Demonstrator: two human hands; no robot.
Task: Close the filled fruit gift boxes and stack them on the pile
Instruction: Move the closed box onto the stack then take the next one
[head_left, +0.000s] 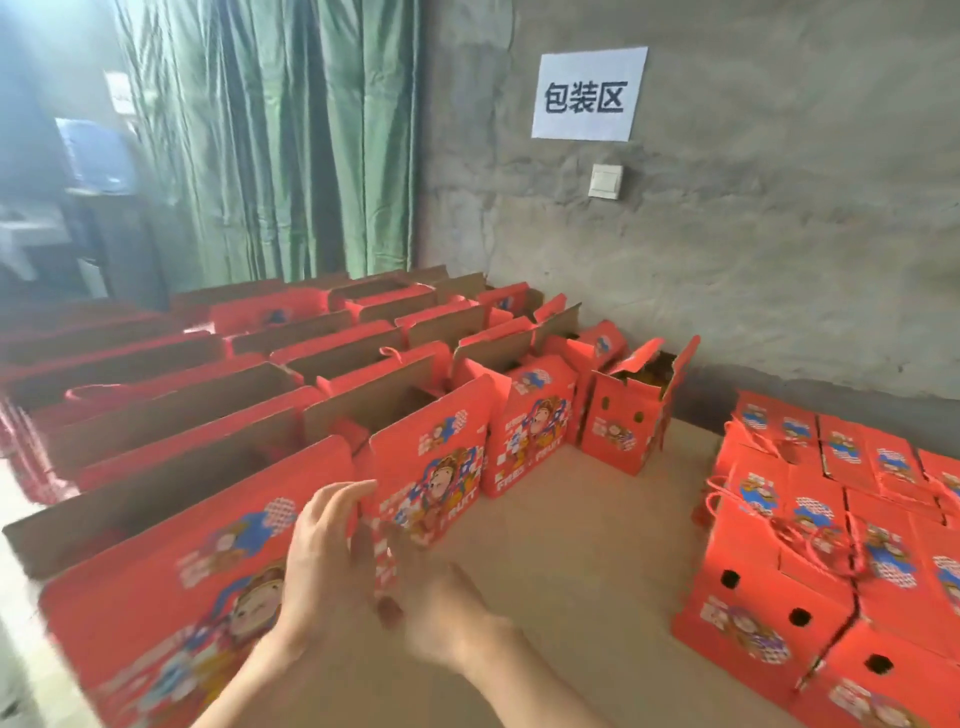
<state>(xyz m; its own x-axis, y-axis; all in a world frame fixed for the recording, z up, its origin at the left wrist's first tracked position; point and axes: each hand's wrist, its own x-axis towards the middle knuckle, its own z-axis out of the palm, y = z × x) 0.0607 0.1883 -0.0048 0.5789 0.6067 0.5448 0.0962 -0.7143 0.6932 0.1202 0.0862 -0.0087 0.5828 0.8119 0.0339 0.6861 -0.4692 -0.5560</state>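
Head view: open fruit gift boxes, red with flaps standing up, are sitting in rows at left on a cardboard sheet. The closed-box pile, with rope handles on top, is lying at right, well apart. Left hand is reaching with fingers released and spread, tips at one open box's side edge. Right hand is showing motion-blurred just beside it, and its grasp cannot be told. Paper sign is hanging on the concrete wall.

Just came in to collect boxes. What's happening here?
A person's left hand and right hand reach for an open box at the front of rows of open red gift boxes. Neither plainly grips anything; the right is blurred. Closed boxes form a pile on the right.
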